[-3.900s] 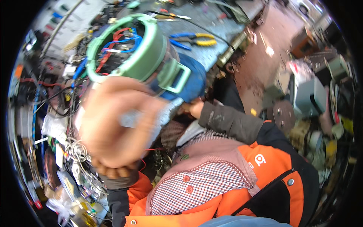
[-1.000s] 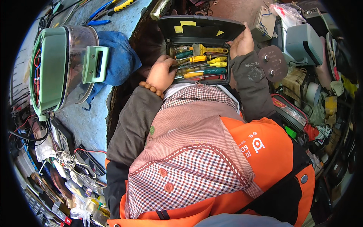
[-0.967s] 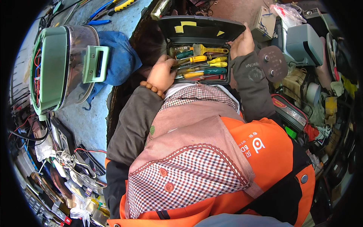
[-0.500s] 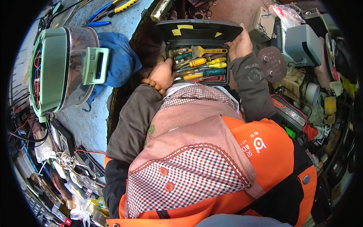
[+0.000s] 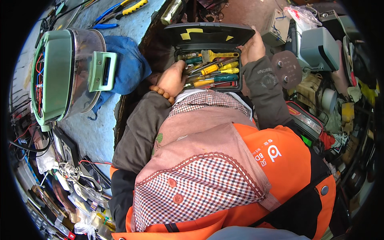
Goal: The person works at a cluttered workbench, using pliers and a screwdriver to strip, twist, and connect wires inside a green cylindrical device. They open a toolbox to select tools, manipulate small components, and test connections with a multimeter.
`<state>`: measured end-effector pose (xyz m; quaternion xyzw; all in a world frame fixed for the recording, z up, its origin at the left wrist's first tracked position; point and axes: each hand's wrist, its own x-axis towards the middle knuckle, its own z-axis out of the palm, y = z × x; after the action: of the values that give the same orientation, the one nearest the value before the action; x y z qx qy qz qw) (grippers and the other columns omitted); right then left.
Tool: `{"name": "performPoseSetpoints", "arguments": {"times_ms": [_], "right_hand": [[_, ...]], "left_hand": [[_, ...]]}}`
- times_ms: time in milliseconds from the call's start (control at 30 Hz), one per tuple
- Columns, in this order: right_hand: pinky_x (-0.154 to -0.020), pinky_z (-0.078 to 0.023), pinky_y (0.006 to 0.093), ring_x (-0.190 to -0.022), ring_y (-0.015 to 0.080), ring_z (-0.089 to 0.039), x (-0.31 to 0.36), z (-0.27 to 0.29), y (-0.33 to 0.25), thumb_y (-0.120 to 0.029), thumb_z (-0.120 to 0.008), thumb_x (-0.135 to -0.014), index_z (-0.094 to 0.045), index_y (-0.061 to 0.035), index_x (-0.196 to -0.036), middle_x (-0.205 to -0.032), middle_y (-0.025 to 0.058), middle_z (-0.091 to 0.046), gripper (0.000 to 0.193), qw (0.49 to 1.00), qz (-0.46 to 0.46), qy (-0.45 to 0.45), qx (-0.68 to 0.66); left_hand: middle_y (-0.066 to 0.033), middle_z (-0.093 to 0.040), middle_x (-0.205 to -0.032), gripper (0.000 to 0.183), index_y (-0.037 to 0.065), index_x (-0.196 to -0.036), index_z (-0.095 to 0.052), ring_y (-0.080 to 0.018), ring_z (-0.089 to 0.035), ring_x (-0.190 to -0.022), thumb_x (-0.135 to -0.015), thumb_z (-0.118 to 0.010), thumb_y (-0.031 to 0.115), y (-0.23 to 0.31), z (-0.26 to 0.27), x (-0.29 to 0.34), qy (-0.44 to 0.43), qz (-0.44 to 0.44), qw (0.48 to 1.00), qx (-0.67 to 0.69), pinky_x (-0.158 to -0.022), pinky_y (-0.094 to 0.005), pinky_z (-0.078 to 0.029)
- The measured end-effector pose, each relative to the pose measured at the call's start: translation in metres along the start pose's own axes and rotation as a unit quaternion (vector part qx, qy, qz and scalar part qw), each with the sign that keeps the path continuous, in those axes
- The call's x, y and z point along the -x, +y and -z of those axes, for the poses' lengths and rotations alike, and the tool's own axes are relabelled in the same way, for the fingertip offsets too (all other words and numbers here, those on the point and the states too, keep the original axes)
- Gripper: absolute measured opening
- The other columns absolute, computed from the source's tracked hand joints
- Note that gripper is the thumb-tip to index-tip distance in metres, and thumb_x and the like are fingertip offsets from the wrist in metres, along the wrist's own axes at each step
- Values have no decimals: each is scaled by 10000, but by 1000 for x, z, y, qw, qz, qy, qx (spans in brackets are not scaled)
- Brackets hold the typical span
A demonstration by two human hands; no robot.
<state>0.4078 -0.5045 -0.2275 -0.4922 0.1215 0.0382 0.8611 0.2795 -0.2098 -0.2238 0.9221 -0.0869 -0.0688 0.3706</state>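
Note:
A black plastic toolbox (image 5: 241,82) rests at my lap with its lid (image 5: 218,34) raised. Screwdrivers (image 5: 210,69) with yellow, green and red handles lie in it, along with a yellow-handled brush or scraper (image 5: 220,55). My left hand (image 5: 173,78), a wooden bead bracelet at its wrist, is closed round the box's left edge; its fingertips are partly hidden. At the other end my right hand (image 5: 253,49) grips the right edge of the lid, thumb up along its corner.
On the blue bench (image 5: 86,134) to my left stands a green appliance with a clear drum (image 5: 52,76), against a blue cloth (image 5: 126,60). Pliers (image 5: 120,12) lie farther back. Boxes, a grey case (image 5: 320,48) and a red-black device (image 5: 304,118) crowd the right side.
My left hand has shifted slightly up along the box's left edge, its fingers nearer the tools. My right hand and the lid have barely moved.

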Motion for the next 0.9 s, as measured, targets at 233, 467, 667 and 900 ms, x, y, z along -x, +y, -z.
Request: {"name": "performPoseSetpoints", "arguments": {"times_ms": [233,467,667,900], "right_hand": [[-924,-515,399,-1188,206,-670,5,-9,-3,-465,-473,-1151,-637,-150,-1394,-1366,11,-720,430,1000,8,10,14],[-919,-502,377,-1178,190,-665,3,-4,-1,-481,-471,-1151,-659,-164,-1362,-1331,-9,-730,425,1000,10,-7,15],[-930,-481,365,-1151,182,-666,-4,4,4,-471,-463,-1153,-677,-173,-1330,-1322,-17,-734,408,1000,-4,-4,1],[-925,-481,361,-1161,185,-664,1,-1,4,-458,-450,-1154,-663,-174,-1373,-1354,-19,-727,418,999,-2,17,28]], "left_hand": [[-251,-719,-1134,209,25,-1091,-753,-455,-699,-1041,-944,-754,173,-4,12,-4,-75,92,984,-131,-869,-517,-559],[-202,-675,-1072,238,58,-1122,-768,-433,-700,-1027,-917,-786,177,8,24,2,-86,36,991,-91,-866,-484,-575],[-161,-634,-1175,340,41,-1196,-770,-406,-701,-1032,-882,-818,163,6,22,9,-112,-43,989,-89,-887,-463,-585],[-171,-620,-1177,425,52,-1242,-740,-407,-686,-1081,-836,-814,155,8,19,5,-141,-25,978,-153,-890,-488,-584]]}}
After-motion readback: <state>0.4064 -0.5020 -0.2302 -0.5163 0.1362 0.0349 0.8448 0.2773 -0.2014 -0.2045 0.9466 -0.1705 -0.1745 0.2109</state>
